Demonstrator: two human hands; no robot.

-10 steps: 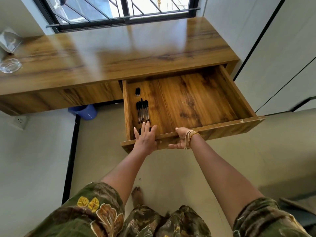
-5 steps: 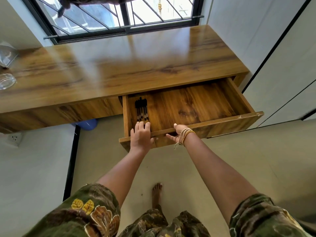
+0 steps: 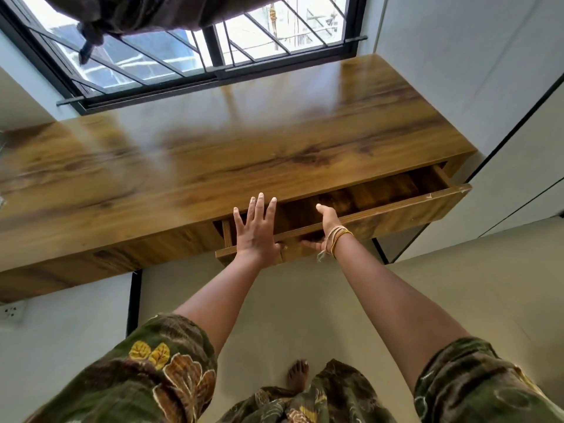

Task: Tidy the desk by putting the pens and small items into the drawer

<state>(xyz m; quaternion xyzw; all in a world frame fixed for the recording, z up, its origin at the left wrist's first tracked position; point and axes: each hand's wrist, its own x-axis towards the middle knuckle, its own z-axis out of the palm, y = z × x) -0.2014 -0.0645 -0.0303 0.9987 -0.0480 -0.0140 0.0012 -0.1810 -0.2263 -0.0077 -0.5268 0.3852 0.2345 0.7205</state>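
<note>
With the drawer (image 3: 366, 206) nearly shut under the tabletop (image 3: 213, 154), the left hand (image 3: 256, 233) lies flat, fingers spread, grasping nothing. The right hand (image 3: 325, 227) grips the front panel. Pens are hidden. Risk: fingers pinched at the closing gap.

Drawer (image 3: 396, 210): brown wood-grain, mounted under the right half of the desk (image 3: 213, 166). State: partly open, with only a narrow strip of its interior floor exposed. No contents can be made out in the exposed strip. Desk top: glossy, bare wood.
</note>
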